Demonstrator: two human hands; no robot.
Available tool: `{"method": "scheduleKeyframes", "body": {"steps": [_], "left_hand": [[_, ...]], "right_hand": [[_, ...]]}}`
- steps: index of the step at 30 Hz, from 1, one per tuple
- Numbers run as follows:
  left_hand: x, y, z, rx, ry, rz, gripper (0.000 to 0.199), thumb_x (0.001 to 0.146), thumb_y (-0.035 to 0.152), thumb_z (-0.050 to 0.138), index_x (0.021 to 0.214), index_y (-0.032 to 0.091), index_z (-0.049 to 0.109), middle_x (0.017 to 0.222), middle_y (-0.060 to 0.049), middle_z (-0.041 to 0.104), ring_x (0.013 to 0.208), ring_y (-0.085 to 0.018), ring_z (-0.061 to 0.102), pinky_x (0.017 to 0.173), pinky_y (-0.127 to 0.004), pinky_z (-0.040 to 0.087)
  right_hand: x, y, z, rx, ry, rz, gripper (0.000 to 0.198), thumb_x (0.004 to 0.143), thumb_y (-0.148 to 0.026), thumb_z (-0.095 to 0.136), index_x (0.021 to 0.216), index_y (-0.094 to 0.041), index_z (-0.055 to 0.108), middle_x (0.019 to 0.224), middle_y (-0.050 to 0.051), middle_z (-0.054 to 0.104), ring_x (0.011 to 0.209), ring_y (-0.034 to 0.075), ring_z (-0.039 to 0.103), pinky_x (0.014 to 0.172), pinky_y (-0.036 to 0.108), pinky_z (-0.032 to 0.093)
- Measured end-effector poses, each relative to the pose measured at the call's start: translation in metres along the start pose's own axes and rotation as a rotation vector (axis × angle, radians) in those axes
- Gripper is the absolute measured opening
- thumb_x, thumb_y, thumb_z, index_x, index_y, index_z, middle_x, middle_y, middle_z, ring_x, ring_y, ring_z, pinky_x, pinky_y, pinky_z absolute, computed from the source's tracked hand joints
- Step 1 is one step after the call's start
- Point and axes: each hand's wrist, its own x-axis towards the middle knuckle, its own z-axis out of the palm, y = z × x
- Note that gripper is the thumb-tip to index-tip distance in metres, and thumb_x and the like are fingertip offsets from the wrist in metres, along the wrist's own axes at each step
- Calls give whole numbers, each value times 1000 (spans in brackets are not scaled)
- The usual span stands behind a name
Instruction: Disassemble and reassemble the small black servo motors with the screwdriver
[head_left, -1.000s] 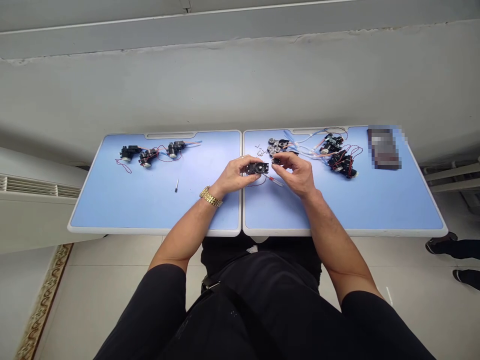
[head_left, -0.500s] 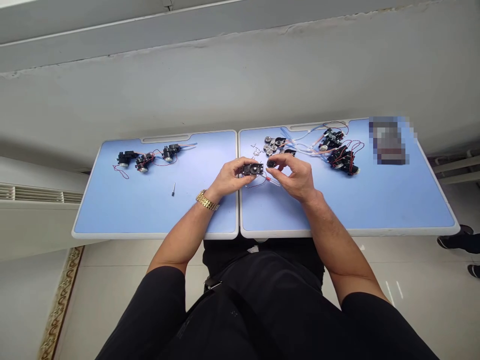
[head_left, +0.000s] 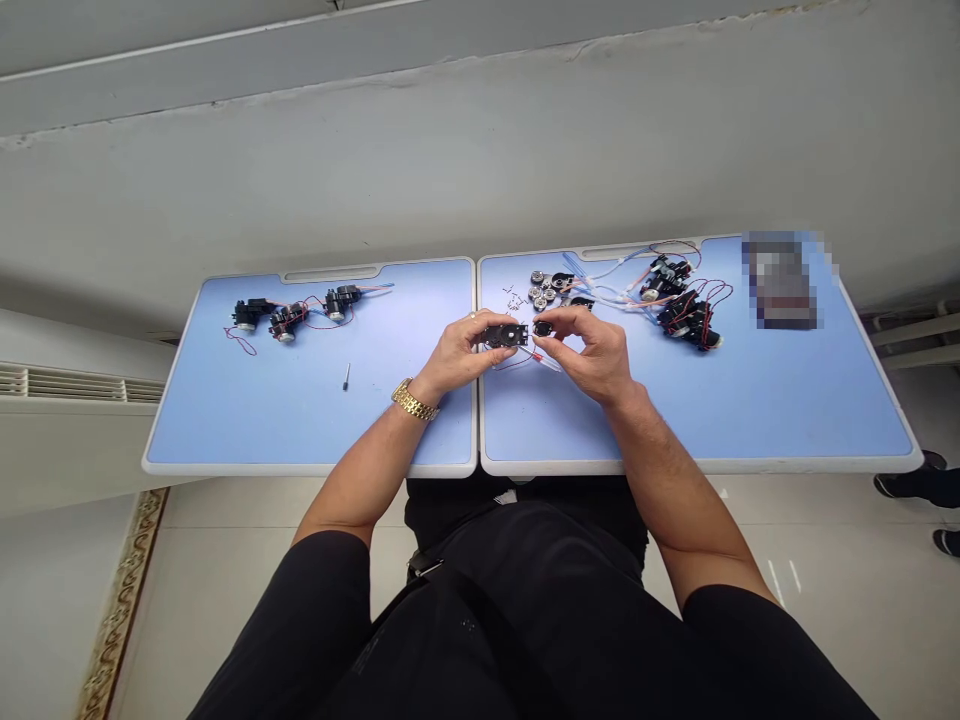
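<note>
Between thumb and fingers, my left hand (head_left: pixel 457 352) holds a black motor housing (head_left: pixel 507 336) with a light round spot on its face. Thin wires and a red-sleeved connector (head_left: pixel 535 357) hang below it. My right hand (head_left: pixel 592 350) pinches a small round black part (head_left: pixel 542 328) just to the right of the housing; a narrow gap parts the two. Behind my hands lie silver-faced round parts (head_left: pixel 541 292) and a scatter of tiny screws (head_left: pixel 513 299).
Wired black motor assemblies (head_left: pixel 285 318) lie on the left table (head_left: pixel 247 420), with a small screwdriver (head_left: pixel 346 377) nearer me. More wired assemblies (head_left: pixel 682 310) rest at the right table's back, beside a pixelated object (head_left: pixel 784 282). A person's shoe (head_left: pixel 930 485) shows at far right.
The round black part has turned slightly in my right fingers. The housing in my left hand has tilted a little. Otherwise both hands keep their places.
</note>
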Motion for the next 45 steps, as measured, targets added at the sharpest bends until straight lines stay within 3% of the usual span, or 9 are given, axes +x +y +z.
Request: {"method": "scheduleKeyframes", "body": {"steps": [6,12,15,21,28,34,38,42,45], "left_hand": [[0,-1,0,6,11,11,36,95,37,87,128,24,81,117,-8,80,102,-19,74,91,-36,61],[0,1,0,37,19,33,34,95,33,87,128,26,81,118,-8,81,104,-20,75,92,-37,62],[0,1,1,63,20,58,33,96,34,87,127,26,81,116,-8,81,104,-20,75,94,-38,62],[0,-3,5,99,11,96,33,96,35,87,127,26,81,115,-8,82,105,-20,76,99,-40,62],[-1,-3,6,90,26,106,34,96,35,87,128,26,80,113,-7,81,100,-19,75,90,-37,61],[-1,1,3,67,41,47,34,95,33,85,128,25,80,113,-7,80,100,-19,75,86,-34,61],[-1,2,2,61,42,24,34,95,37,87,127,25,80,111,-7,81,97,-18,74,83,-33,59],[-2,2,2,-6,33,4,35,97,42,87,127,25,81,115,-8,81,100,-19,74,85,-34,58],[-2,4,1,-79,11,-7,36,97,43,88,127,24,81,119,-9,82,104,-19,75,90,-35,60]], "right_hand": [[-1,1,1,-11,29,-101,17,99,-37,78,112,-26,80,99,1,86,78,17,78,77,34,68],[-2,0,0,-35,32,-69,18,98,-41,78,110,-27,80,97,2,86,77,19,77,76,36,69],[-3,-1,1,-8,47,-119,17,99,-38,79,113,-28,81,100,2,86,77,19,78,76,37,69],[-3,0,2,-45,-6,-196,16,103,-40,77,116,-33,80,117,6,88,106,27,83,80,45,70],[-1,-3,3,-79,1,-270,13,104,-36,77,116,-34,79,120,5,87,105,28,82,90,50,69],[-2,-3,3,-34,8,-210,14,102,-39,78,116,-35,79,116,5,87,104,28,81,80,47,70],[-2,-5,4,16,36,-171,14,101,-41,79,112,-32,81,107,4,87,92,25,80,76,43,69],[-3,-5,2,49,35,-65,20,98,-45,81,112,-30,83,102,3,86,77,20,77,77,40,69],[-5,-4,1,103,31,16,26,96,-47,84,113,-28,83,100,2,86,78,19,77,79,37,68]]}}
